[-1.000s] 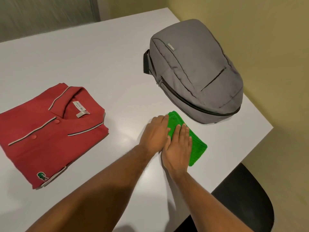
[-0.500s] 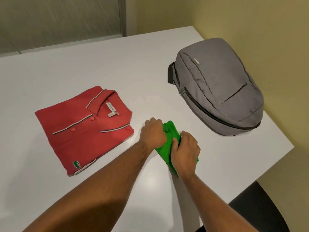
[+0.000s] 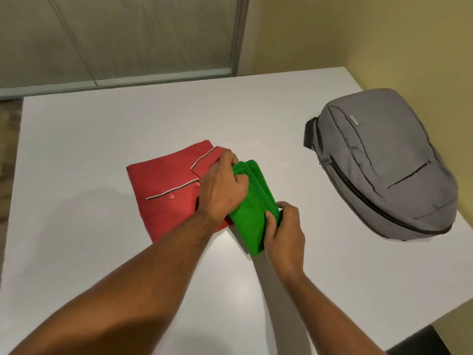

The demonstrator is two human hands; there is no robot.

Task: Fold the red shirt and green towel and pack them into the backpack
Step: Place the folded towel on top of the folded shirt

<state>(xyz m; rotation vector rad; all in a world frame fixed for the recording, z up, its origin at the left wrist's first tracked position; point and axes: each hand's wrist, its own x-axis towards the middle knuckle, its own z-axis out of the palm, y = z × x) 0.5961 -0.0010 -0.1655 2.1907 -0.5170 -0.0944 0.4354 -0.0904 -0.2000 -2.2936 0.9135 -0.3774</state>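
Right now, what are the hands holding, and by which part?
Both grip the folded green towel: the left hand round its far end beside the red shirt, the right hand round its near end.

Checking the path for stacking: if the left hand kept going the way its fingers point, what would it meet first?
Probably the red shirt: the left hand, gripping the towel, points up-left over its collar. Height above it is unclear.

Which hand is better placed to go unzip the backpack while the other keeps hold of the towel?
The right hand, probably. It grips the near end of the folded green towel on the side facing the closed gray backpack. The left hand grips the far end over the red shirt, farther away.
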